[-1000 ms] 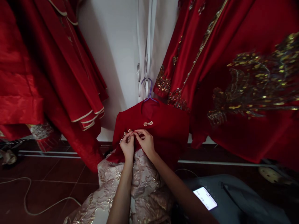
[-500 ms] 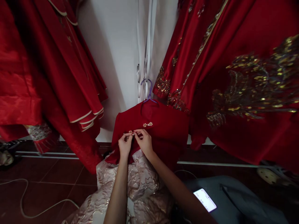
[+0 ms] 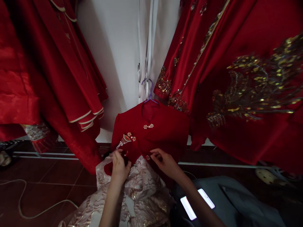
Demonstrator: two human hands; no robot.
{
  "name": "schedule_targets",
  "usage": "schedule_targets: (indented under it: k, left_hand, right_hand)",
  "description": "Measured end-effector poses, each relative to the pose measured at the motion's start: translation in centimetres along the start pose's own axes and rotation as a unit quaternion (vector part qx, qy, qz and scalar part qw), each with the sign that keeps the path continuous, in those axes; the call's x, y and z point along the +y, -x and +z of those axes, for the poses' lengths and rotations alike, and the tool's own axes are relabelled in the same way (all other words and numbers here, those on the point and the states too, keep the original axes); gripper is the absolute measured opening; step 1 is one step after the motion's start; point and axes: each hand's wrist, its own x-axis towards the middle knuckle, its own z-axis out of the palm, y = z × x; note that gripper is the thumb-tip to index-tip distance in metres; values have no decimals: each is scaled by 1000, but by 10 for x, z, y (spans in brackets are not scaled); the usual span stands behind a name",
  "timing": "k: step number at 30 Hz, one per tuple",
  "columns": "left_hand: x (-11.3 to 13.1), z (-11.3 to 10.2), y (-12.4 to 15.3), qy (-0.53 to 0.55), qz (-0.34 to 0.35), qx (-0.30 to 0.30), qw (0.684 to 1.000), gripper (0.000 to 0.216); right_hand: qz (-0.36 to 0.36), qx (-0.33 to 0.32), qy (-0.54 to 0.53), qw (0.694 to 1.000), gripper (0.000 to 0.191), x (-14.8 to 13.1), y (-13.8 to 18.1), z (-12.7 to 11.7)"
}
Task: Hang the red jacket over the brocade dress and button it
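Left hand (image 3: 119, 165) is closed on hem of small dark-red satin jacket (image 3: 163, 129), hung at white wall (image 3: 113, 63); right hand (image 3: 165, 162) is pinched on it beside lowest pearl clasp (image 3: 148, 157). Both were moved down off tasselled clasp (image 3: 126, 138), now judged fastened.

Both hands at red jacket (image 3: 163, 132) hem: left hand (image 3: 119, 165) at 7 o'clock, right hand (image 3: 167, 162) at 5.

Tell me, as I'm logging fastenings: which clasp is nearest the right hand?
The lowest clasp, at the red top hem beside the right hand fingertips; the tasselled clasp and the upper clasp sit higher.
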Motion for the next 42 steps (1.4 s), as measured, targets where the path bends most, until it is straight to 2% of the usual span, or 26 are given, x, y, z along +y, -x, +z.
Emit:
schedule_targets:
  k: [3, 6, 8, 10, 13, 16, 19, 23, 25, 28, 32, 34, 37, 42]
  left_hand:
    - [2, 4, -10, -46, 3, -33, 998, 31]
    - [9, 5, -17, -70, -18, -51, 996, 16]
    - [18, 1, -17, -78, -44, -21, 996, 13]
    - [30, -5, -13, -85, -53, 35, 994, 12]
    - [48, -8, -4, -57, -24, 98, 993, 12]
    - [49, 5, 3, 27, 14, 90, 996, 17]
    - [36, 25, 4, 100, 35, 57, 993, 20]
    - [22, 38, 2, 166, 17, 72, 983, 27]
    - [21, 38, 2, 207, -1, 93, 974, 31]
    - [22, 35, 2, 228, -11, 102, 968, 26]
    - [23, 34, 1, 186, 22, 73, 980, 19]
    - [24, 33, 1, 171, 39, 63, 982, 19]
    - [25, 32, 2, 170, 57, 69, 981, 20]
    - [25, 30, 6, 181, 62, 84, 978, 17]
  right_hand:
    - [13, 27, 14, 999, 28, 10, 1, 17]
    - [14, 33, 39, 999, 19, 14, -3, 31]
    - [5, 28, 51, 998, 12, 13, -4, 35]
    - [-8, 30, 55, 998, 11, 11, -4, 35]
    - [-14, 58, 43, 997, 11, 13, -1, 31]
    - [5, 101, -5, 995, 16, 18, 0, 22]
    - [55, 122, -102, 986, 26, 16, -4, 11]
    - [86, 116, -269, 952, 34, -6, -14, 4]
    - [77, 109, -316, 939, 34, -20, -18, 11]
    - [49, 122, -340, 931, 31, -29, -19, 38]
    - [18, 197, -316, 928, 24, -13, -11, 82]
    - [8, 212, -293, 932, 20, -1, -7, 95]
    - [-6, 208, -270, 940, 17, 9, -4, 100]
    - [-30, 221, -246, 943, 15, 8, -4, 95]
